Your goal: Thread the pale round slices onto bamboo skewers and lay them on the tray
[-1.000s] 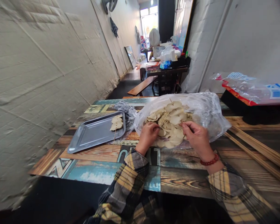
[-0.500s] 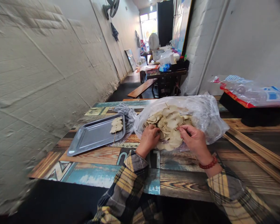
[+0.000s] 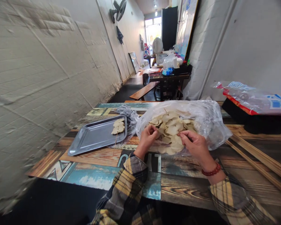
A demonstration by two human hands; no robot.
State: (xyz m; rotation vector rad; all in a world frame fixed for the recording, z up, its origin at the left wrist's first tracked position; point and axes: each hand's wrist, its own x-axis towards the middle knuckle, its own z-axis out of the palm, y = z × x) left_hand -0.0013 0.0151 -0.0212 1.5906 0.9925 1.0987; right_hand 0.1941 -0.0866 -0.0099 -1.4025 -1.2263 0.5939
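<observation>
A clear plastic bag point(image 3: 215, 122) lies on its side on the table, its mouth toward me. Pale, thin round slices point(image 3: 172, 147) of food spill from it in a heap. My right hand point(image 3: 195, 145), with a red bead bracelet, pinches the edge of one pale slice point(image 3: 174, 128) over the heap. At the heap's left side my left hand point(image 3: 148, 140) is closed, thumb against fingers; what it pinches is too small to make out. Left of the bag, a metal tray point(image 3: 93, 132) holds several slices on a skewer point(image 3: 116, 139) whose stick juts over the rim.
Long bamboo sticks point(image 3: 259, 156) lie at the right of the patterned table point(image 3: 189, 186). Behind them is a black container point(image 3: 239, 115) with plastic packaging point(image 3: 255, 97) on top. A crumpled grey plastic bag point(image 3: 128, 112) sits behind the tray. A bench point(image 3: 144, 90) stands beyond.
My left hand has risen slightly off the slices, its thumb and fingers now pinched together. The right hand keeps its pinch near the same slice. The whole view has shifted slightly.
</observation>
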